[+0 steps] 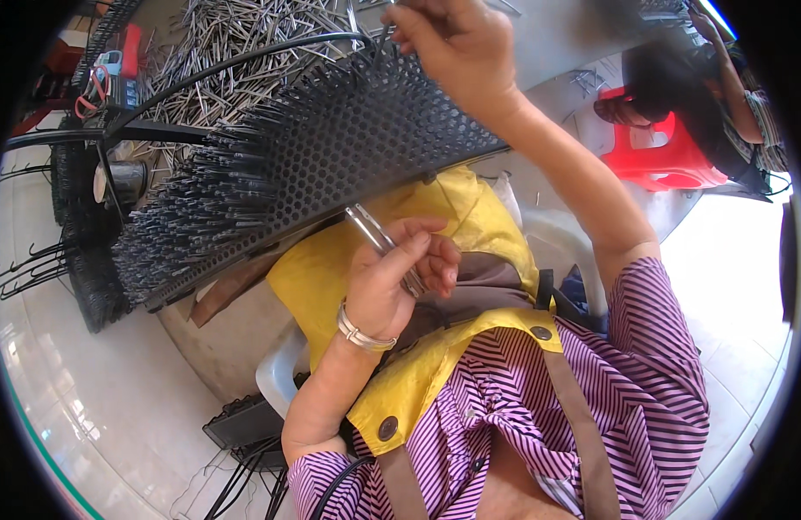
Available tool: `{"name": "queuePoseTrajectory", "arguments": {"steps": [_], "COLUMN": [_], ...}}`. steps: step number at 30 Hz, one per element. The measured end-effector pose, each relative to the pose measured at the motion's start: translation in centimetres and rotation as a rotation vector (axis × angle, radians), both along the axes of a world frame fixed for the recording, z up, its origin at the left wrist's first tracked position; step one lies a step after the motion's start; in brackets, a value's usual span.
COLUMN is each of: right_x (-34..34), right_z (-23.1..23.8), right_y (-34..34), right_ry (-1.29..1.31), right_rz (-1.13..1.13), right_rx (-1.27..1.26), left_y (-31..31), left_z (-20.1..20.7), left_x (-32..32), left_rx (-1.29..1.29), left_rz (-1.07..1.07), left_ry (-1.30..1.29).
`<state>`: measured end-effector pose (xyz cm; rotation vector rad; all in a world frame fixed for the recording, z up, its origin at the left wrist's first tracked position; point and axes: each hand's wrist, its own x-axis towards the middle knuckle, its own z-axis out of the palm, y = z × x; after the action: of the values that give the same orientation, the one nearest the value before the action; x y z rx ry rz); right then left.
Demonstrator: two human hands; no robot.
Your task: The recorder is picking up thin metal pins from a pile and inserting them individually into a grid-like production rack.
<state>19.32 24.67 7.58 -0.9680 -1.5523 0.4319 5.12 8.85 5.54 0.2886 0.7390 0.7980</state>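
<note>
My left hand (385, 279) is closed around a few shiny thin metal rods (363, 222), whose ends stick out past the thumb. It hovers over my yellow apron, in front of a black perforated rack (309, 178). At the far edge of that rack, my right hand (459, 54) reaches over with thumb and fingertips pinched on a thin rod (384, 42), which looks dark and partly hidden by the fingers. Upright dark pins (197, 204) fill the rack's left part and far side. Bare round holes show across its middle and right.
Behind the rack lies a big heap of loose metal rods (244, 52). A black curved tube (236, 62) arches above the rack's left side. A multimeter (114, 74) stands at far left, with hooked wires (32, 269) below. Another person sits by a red stool (656, 156) at right.
</note>
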Motion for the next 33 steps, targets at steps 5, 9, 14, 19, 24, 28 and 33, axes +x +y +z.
{"name": "queuePoseTrajectory", "arguments": {"steps": [5,9,14,19,24,28,33], "right_x": [-0.4,-0.7,-1.0,-1.2,0.1,0.6,0.4], "right_z": [-1.0,-2.7,-2.7,-2.7,-3.3,-3.4,-3.5], "right_y": [0.8,1.9,1.6,1.4,-0.4,-1.2,-1.0], "right_ry": [-0.147,-0.259,-0.568,-0.571,-0.422,-0.399,-0.463], "right_rz": [-0.107,-0.012,0.058,0.039,0.034,0.069,0.08], "right_rx": [0.312,0.412,0.403,0.397,0.277,0.192,0.116], "left_y": [-0.1,0.0,0.0,0.0,-0.2,-0.3,-0.2], "left_z": [-0.2,-0.3,-0.3,-0.2,-0.4,-0.4,-0.2], "left_x": [0.0,0.1,0.1,0.1,0.0,0.1,0.3], "left_rx": [-0.034,-0.044,-0.043,-0.04,-0.045,-0.046,-0.033], "left_rz": [0.013,0.013,0.004,0.01,0.016,0.018,0.005], "left_ry": [0.004,0.012,0.03,0.015,0.008,-0.01,0.011]}}
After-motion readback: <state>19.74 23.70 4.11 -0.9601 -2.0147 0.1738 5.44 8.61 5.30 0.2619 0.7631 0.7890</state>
